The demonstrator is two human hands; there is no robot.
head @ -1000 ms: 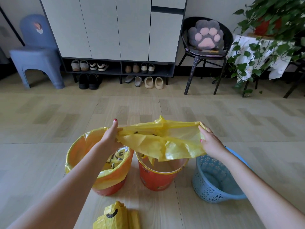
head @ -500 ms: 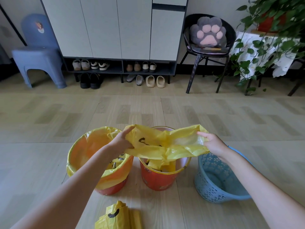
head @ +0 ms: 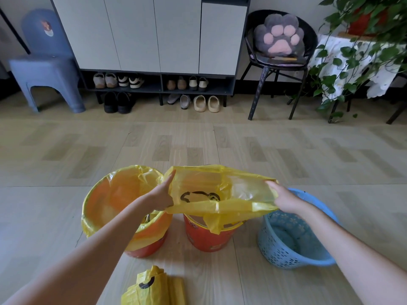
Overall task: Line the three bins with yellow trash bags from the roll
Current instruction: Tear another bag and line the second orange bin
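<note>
Yellow bag (head: 220,190) in both hands' grip

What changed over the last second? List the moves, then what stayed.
Both hands, left hand and right hand, lowered the yellow bag and spread its mouth over the middle orange bin. Lined left bin, blue basket and bag roll stayed put.

The stretched yellow bag (head: 220,192) hides the middle bin's (head: 207,236) opening and both hands' fingers.
</note>
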